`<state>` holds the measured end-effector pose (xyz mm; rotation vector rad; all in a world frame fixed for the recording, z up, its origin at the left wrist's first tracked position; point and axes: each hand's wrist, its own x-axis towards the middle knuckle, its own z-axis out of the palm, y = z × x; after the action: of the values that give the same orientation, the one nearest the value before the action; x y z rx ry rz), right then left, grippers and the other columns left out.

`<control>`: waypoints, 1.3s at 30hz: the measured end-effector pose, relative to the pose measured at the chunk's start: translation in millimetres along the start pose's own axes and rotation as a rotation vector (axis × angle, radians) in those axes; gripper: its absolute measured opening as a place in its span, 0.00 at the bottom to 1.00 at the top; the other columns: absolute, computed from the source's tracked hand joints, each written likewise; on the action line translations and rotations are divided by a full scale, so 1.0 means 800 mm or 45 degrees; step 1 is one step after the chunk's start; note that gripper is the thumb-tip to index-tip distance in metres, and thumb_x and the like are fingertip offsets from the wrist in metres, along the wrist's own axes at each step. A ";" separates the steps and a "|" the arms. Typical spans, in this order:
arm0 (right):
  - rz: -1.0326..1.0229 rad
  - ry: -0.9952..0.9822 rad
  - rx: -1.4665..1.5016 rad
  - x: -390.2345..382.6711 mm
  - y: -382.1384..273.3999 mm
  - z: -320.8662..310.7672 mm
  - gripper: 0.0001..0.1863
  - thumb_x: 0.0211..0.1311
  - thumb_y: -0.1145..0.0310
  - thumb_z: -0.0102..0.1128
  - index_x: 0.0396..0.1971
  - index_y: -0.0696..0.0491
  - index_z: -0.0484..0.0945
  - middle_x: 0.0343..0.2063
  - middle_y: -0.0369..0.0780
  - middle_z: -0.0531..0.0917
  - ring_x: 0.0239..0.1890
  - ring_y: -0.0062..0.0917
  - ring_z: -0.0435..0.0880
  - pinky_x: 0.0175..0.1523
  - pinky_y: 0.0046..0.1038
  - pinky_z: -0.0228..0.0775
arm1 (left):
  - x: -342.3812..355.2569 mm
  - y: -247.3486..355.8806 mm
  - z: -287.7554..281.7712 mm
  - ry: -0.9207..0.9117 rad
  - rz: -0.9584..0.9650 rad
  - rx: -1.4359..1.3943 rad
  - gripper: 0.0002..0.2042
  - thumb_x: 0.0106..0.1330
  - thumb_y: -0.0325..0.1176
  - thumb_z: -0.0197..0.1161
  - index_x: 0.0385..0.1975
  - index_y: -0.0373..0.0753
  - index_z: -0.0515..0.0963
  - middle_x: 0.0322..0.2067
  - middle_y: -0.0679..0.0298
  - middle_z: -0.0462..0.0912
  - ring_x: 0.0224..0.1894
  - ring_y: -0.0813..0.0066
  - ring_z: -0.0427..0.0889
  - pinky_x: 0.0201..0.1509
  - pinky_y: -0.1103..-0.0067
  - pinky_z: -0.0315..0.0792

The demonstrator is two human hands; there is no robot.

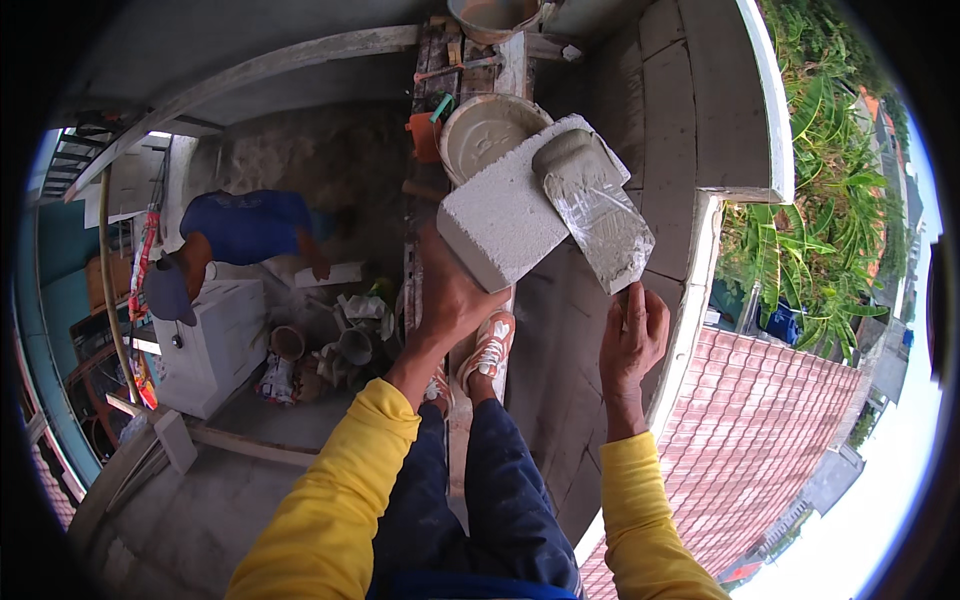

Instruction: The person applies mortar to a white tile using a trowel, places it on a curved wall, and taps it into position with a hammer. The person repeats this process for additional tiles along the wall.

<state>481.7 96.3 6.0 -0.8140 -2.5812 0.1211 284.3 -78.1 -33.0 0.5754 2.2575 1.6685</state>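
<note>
My left hand [452,300] is closed around the lower left of a pale grey lightweight concrete block [505,215], holding it up in front of me. The block hides part of the fingers. My right hand [635,330] grips a trowel [615,240] coated in wet grey mortar, by its near end; the handle is mostly hidden. The trowel lies over the block's right side, with a thick lump of mortar [570,155] at its far end. Just beyond the block stands a round basin [490,135] of grey mortar, partly covered by it.
I stand on a narrow plank scaffold [430,60] carrying an orange container [423,138] and another basin [495,18]. A block wall [665,130] runs along the right, above a red tiled roof [750,400]. Below left, a person in blue [245,225] bends near stacked white blocks [215,345].
</note>
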 end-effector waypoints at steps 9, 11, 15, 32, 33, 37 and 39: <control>0.237 -0.201 0.275 0.031 -0.012 -0.110 0.29 0.68 0.73 0.73 0.67 0.56 0.76 0.47 0.48 0.83 0.46 0.41 0.87 0.48 0.40 0.83 | 0.021 0.012 0.016 0.144 0.032 -0.015 0.41 0.43 0.26 0.81 0.61 0.30 0.68 0.52 0.51 0.78 0.54 0.58 0.81 0.60 0.64 0.76; 0.235 -0.309 0.307 0.097 -0.020 -0.110 0.28 0.69 0.70 0.72 0.68 0.54 0.76 0.49 0.48 0.84 0.46 0.42 0.89 0.47 0.40 0.83 | 0.027 0.021 0.025 0.254 0.078 -0.013 0.36 0.43 0.26 0.80 0.56 0.30 0.72 0.47 0.52 0.81 0.49 0.60 0.83 0.56 0.65 0.78; 0.177 -0.460 0.190 0.169 -0.019 -0.110 0.26 0.71 0.66 0.70 0.67 0.51 0.77 0.49 0.47 0.85 0.47 0.45 0.90 0.48 0.42 0.83 | 0.039 0.065 0.024 0.201 0.079 -0.179 0.28 0.42 0.25 0.80 0.47 0.31 0.77 0.41 0.54 0.85 0.42 0.61 0.86 0.50 0.66 0.80; -0.257 -0.398 0.309 0.028 -0.070 -0.131 0.35 0.57 0.73 0.80 0.67 0.44 0.80 0.42 0.37 0.82 0.37 0.31 0.85 0.41 0.35 0.81 | 0.022 -0.022 0.028 0.107 0.124 0.047 0.38 0.44 0.28 0.81 0.59 0.32 0.72 0.50 0.48 0.79 0.51 0.50 0.82 0.59 0.62 0.76; -0.236 -0.414 0.414 0.023 -0.070 -0.132 0.35 0.57 0.74 0.80 0.66 0.44 0.81 0.43 0.37 0.82 0.38 0.31 0.85 0.41 0.35 0.81 | 0.023 -0.029 0.022 0.089 0.185 0.092 0.40 0.44 0.28 0.81 0.61 0.32 0.70 0.51 0.48 0.79 0.52 0.50 0.82 0.59 0.62 0.76; 0.102 -0.288 0.580 0.042 -0.022 -0.111 0.33 0.58 0.75 0.80 0.66 0.50 0.81 0.45 0.43 0.83 0.41 0.34 0.86 0.44 0.34 0.82 | 0.038 0.040 0.005 0.035 0.082 -0.038 0.42 0.43 0.26 0.81 0.63 0.32 0.69 0.53 0.51 0.80 0.56 0.55 0.82 0.61 0.64 0.76; 0.111 -0.250 0.528 0.084 0.006 -0.083 0.33 0.60 0.75 0.79 0.67 0.52 0.79 0.45 0.44 0.83 0.43 0.35 0.86 0.45 0.34 0.81 | 0.041 0.041 0.001 0.066 0.050 -0.041 0.43 0.42 0.26 0.81 0.64 0.32 0.69 0.54 0.52 0.80 0.56 0.54 0.82 0.62 0.64 0.76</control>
<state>463.1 134.9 90.2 -0.7851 -2.5615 0.7682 260.4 -53.7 -1.4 0.5791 2.2650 1.7549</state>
